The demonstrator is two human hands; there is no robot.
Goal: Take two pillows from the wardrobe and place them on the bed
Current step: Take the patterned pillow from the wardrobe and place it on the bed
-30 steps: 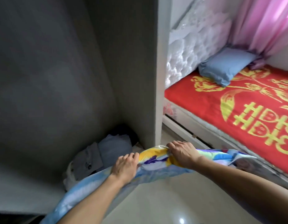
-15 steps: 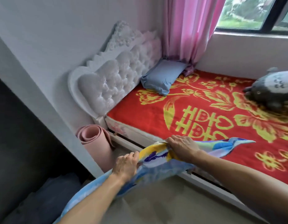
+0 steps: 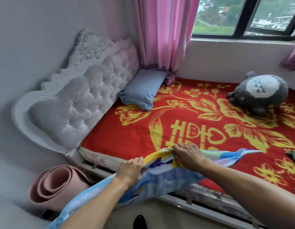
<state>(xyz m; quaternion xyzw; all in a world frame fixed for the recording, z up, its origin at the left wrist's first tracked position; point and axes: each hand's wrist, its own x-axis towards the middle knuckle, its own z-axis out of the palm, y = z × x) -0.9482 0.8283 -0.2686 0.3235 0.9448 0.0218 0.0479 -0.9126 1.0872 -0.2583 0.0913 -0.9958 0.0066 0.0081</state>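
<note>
A flat pillow in a blue, yellow and white patterned cover [image 3: 161, 177] hangs in the air over the near edge of the bed [image 3: 127, 138]. My left hand [image 3: 130, 171] grips its near side and my right hand [image 3: 188, 154] pinches its top edge, both shut on it. The bed has a red spread with yellow flowers and characters. A plain blue pillow [image 3: 141, 90] lies at the head of the bed, against the tufted white headboard [image 3: 80, 103]. The wardrobe is out of view.
A grey and white plush toy [image 3: 257, 93] sits on the far right of the bed. A rolled pink mat [image 3: 55, 184] leans on the floor left of the bed frame. Pink curtain [image 3: 161, 33] and window [image 3: 242, 15] stand behind. A dark shoe tip [image 3: 140, 222] shows below.
The view has swung from the wardrobe's inside to the bed. Both hands have kept their grip and carried the patterned pillow over the bed's near edge.
</note>
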